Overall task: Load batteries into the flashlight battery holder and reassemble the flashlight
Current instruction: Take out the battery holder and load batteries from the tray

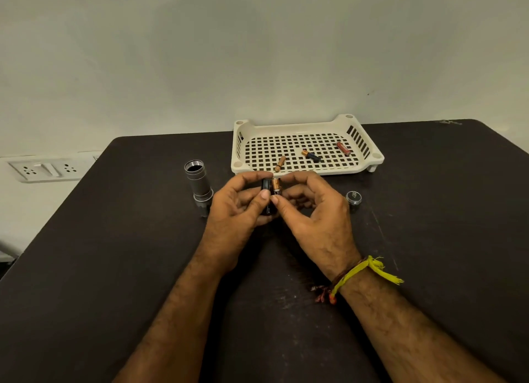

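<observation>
Over the middle of the table my left hand [240,208] grips a black battery holder [266,185], standing roughly upright. My right hand [312,210] pinches a copper-topped battery [276,185] that lies against the holder's side. The silver flashlight body [198,182] stands upright to the left of my hands, open end up. Its silver end cap [353,198] rests on the table to the right. Three more batteries lie in the cream tray [369,156]: a copper one [280,164], a copper-and-black one [311,155] and a red one [343,148].
The dark table [114,253] runs to a wall behind the tray. A white socket panel [45,169] sits on the wall at the left, beyond the table edge. A yellow thread band circles my right wrist.
</observation>
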